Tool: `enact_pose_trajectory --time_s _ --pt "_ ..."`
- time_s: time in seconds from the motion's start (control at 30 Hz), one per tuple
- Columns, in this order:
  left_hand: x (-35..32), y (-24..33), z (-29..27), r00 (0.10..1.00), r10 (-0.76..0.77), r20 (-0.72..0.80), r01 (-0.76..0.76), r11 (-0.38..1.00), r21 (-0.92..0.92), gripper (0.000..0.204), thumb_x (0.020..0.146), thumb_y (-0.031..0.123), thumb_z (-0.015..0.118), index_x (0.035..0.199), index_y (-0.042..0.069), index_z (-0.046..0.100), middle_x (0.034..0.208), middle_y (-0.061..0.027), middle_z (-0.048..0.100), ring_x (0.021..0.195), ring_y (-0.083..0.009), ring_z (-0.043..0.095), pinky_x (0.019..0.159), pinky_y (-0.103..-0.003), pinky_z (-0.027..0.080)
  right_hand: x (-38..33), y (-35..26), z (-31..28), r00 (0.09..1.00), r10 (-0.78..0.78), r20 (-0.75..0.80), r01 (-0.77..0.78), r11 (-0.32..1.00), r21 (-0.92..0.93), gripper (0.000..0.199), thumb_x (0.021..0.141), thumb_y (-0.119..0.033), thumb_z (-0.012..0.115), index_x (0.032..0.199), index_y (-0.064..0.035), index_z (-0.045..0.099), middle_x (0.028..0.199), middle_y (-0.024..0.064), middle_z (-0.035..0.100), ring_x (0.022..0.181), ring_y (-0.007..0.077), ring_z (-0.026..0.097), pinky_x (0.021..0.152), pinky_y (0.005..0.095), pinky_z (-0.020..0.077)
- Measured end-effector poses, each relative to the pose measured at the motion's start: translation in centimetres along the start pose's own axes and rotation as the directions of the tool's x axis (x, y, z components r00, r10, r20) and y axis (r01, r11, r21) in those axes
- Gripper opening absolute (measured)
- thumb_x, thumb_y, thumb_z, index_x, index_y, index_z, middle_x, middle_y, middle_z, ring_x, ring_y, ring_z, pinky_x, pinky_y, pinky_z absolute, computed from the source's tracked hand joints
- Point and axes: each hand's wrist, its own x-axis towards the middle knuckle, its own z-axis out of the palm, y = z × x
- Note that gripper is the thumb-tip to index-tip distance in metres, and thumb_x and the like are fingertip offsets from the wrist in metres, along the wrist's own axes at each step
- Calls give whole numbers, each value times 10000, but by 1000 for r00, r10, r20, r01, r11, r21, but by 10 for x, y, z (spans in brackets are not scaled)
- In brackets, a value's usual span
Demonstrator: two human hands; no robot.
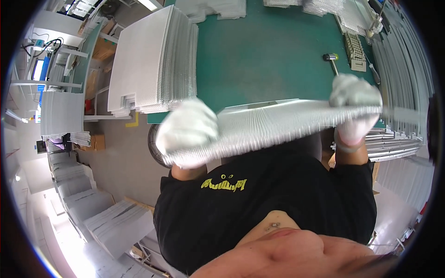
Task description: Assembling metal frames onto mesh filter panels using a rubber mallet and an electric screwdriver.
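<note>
Between my hands, close to my body, is a silvery-white finely ribbed sheet (269,123), smeared by motion and tilted with its right end farther away. My left hand (190,125), in a white glove, is closed around its left end. At its right end my right hand (356,95), also gloved, is closed on it with the fingers curled over. The sheet hangs over the near edge of a green-topped table (259,55). Whether it is one sheet or several held together, I cannot tell.
Stacked silvery ribbed sheets (153,60) stand at the table's left. More sheets (211,8) lie along the far edge. To the right are a small mallet (331,57), a beige slotted strip (354,53), a screwdriver (374,73) and long metal strips (403,74). A round fan (156,143) stands below the table's left corner.
</note>
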Motion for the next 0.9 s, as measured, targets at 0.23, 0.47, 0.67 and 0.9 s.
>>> enact_pose_trajectory --time_s 0.23,0.47,0.67,0.9 --pt "-84 14 -8 481 -691 539 549 717 430 423 931 345 552 1203 27 615 1223 -224 604 1136 -396 585 982 -493 461 -48 -23 -1 856 -470 217 438 881 181 143 761 -54 603 691 -98 485 791 82 640 664 129 599 510 233 393" --pt "-112 -27 -23 277 -786 553 409 617 672 590 845 315 677 1370 117 495 1442 -178 475 1332 -417 422 1105 -513 356 -71 -30 -16 853 -383 354 340 923 181 104 800 -27 599 791 -91 517 907 95 653 796 165 622 598 250 428" --pt "-114 -37 -27 229 -769 597 384 635 671 558 839 308 682 1338 123 513 1451 -150 479 1376 -422 382 1120 -514 337 -81 -41 -18 856 -322 405 311 946 95 118 790 -2 593 832 -78 514 916 108 645 762 167 626 580 259 425" --pt "-125 -46 -31 356 -746 562 493 661 565 532 800 250 705 1294 135 544 1306 -119 577 1304 -390 445 1117 -497 323 -84 -43 -3 902 -344 259 340 938 63 162 690 14 612 671 -58 468 933 131 638 725 148 627 543 247 410"
